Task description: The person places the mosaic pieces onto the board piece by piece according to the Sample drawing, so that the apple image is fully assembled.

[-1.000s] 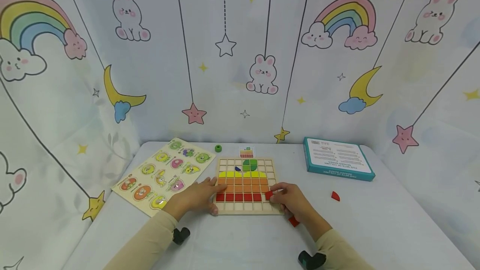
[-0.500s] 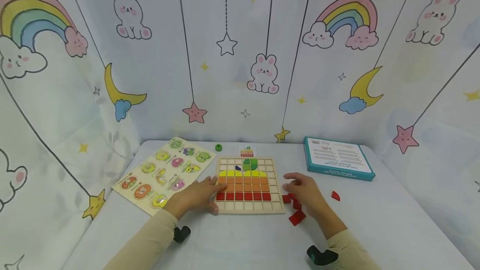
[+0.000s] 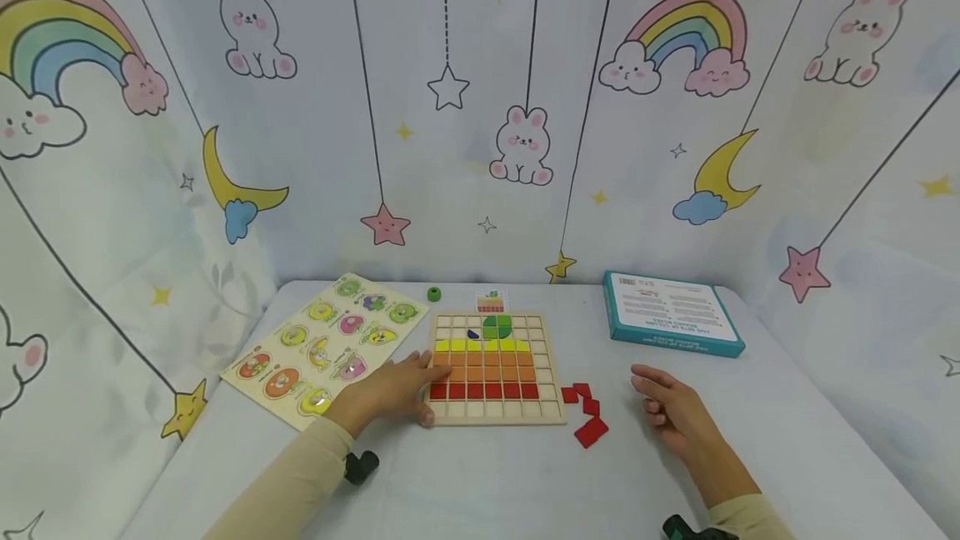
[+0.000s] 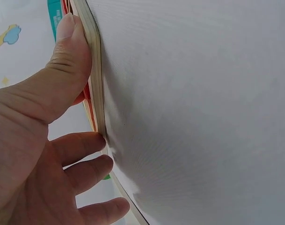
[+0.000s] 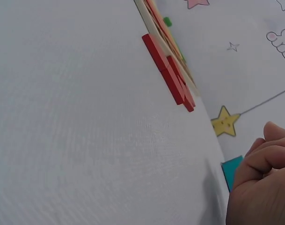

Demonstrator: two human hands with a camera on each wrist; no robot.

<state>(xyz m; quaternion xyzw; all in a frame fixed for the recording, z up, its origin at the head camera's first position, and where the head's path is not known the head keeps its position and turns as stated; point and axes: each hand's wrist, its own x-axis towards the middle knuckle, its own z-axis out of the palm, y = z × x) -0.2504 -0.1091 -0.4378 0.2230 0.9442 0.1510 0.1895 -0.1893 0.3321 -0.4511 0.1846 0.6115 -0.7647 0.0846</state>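
The wooden grid board (image 3: pixel 495 369) is lying flat at the centre of the frame on the white cloth-covered counter (image 3: pixel 480 482). Its square cells are holding flat tiles: a red row low down, orange and yellow rows above, green rounded pieces and one dark blue piece near the top; the outer cells are standing empty. The left hand (image 3: pixel 390 390) is resting against the board's left edge, thumb lying on the rim and fingers relaxed beside it, gripping nothing. Just right of the board, loose red tiles (image 3: pixel 585 415) are sitting in a small cluster, flat and square-edged. The right hand (image 3: pixel 671 415) is hovering over bare cloth further right, fingers loosely curled and holding nothing. A teal box (image 3: pixel 671 326) is lying toward the upper right, and a fruit puzzle (image 3: pixel 330 348) is lying left.
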